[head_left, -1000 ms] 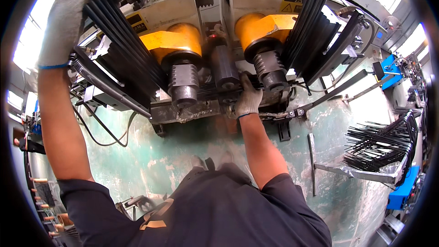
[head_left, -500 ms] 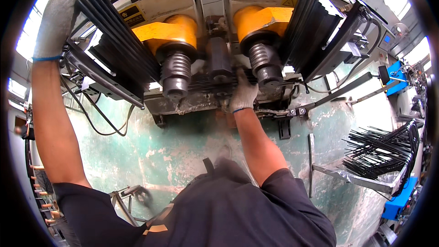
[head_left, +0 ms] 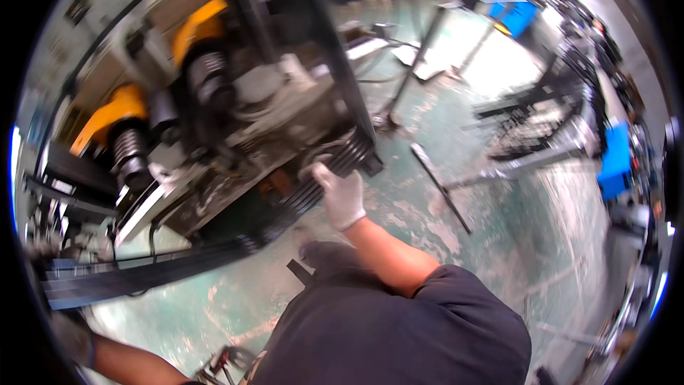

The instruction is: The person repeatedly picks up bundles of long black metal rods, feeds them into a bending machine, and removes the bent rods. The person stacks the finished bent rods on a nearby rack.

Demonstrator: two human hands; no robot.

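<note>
A bundle of long black metal tubes (head_left: 192, 260), bent into angled arms, hangs in front of the bending machine. My gloved right hand (head_left: 344, 198) is closed around the bundle near its right-hand bend, with the fingers over the tubes. From that bend an upright stretch of the tubes rises past the machine. My left hand (head_left: 73, 339) lies in shadow at the lower left rim, just below the bundle's left end. It is dark and blurred, and its fingers are hidden.
The machine has two orange bending heads (head_left: 187, 28) with ribbed steel rollers (head_left: 130, 148). To the right, a metal rack (head_left: 545, 157) carries a pile of black bent tubes. A bar (head_left: 442, 189) of the rack's stand lies low across the worn green floor (head_left: 420, 235). Blue equipment (head_left: 614, 160) stands beyond.
My view has swung to the right. The bent tubes are now off the rollers and out in front of the machine. My left hand has dropped from the upper left to the lower left.
</note>
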